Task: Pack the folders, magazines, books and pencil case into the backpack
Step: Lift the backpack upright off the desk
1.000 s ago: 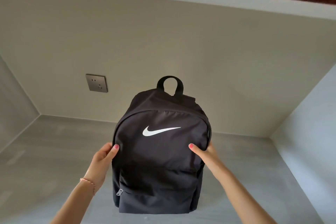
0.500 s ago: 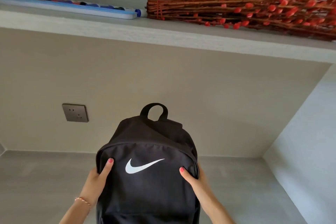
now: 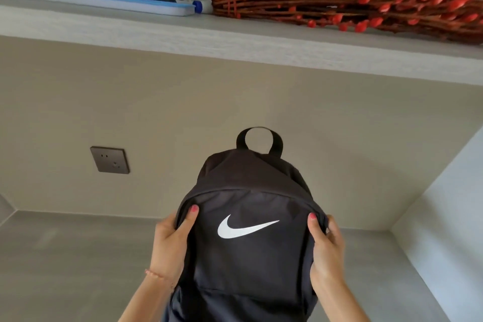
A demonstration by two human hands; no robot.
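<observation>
Spanning the lower part of the view, a grey desk surface (image 3: 78,256) runs back to a beige wall (image 3: 261,102) and is closed on the right by a pale side panel (image 3: 449,217), forming an alcove. One long grey shelf (image 3: 183,34) crosses overhead. On it lie one bundle of reddish-brown twigs with red buds (image 3: 352,0), tied near its cut end, and one flat blue-and-white case (image 3: 104,0), with a blue-capped item just between them. One black backpack (image 3: 251,256) with a white swoosh stands upright in the middle of the alcove, its bottom out of view, its main zip shut and its single top loop (image 3: 260,138) standing up; nothing of its contents shows. The left hand (image 3: 170,243) grips the bag's left side, thumb pressed on the front panel, fingers wrapped behind. The right hand (image 3: 326,246) clasps the right side likewise. One dark wall socket (image 3: 109,160) sits left of the bag. A thin bracelet (image 3: 156,275) circles the left wrist.
</observation>
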